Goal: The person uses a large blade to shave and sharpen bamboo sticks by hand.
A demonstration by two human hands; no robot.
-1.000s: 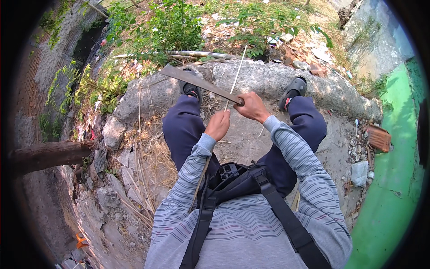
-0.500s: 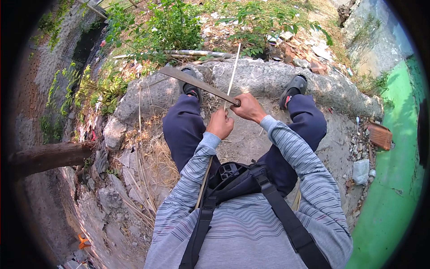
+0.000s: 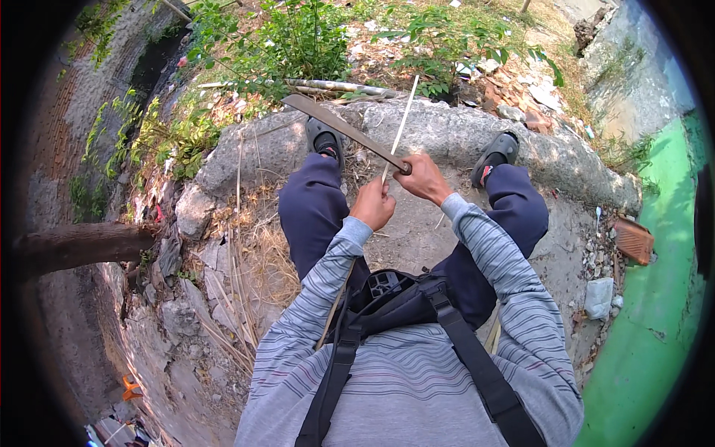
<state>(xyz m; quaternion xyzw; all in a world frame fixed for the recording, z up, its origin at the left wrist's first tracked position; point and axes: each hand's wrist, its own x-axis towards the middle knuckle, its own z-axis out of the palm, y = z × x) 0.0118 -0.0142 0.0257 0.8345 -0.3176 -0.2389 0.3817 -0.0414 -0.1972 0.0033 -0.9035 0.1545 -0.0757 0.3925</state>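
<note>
My right hand (image 3: 423, 180) is closed round the short handle of a machete (image 3: 342, 130). Its broad brown blade points away to the far left, above my left shoe. A long, thin, pale strip (image 3: 406, 115), perhaps split bamboo or cane, runs past the blade near the handle. My left hand (image 3: 374, 204) pinches that strip just on the near side of the blade. The strip reaches up beyond the stone ledge, and a similar length shows below by my left forearm. Both hands are close together between my knees, and the blade's contact with the strip is partly hidden by my fingers.
My shoes rest by a rough stone ledge (image 3: 439, 127). Long dry strips (image 3: 237, 283) lie at my left, near a tree trunk (image 3: 89, 244). Green shrubs (image 3: 313, 45) grow beyond the ledge. A terracotta-coloured block (image 3: 633, 241) and pale rubble (image 3: 598, 298) lie at right beside green paving.
The whole view has shifted slightly, with the scene moving a little rightward in the picture. Both hands keep their grips, and the machete stays against or very near the strip.
</note>
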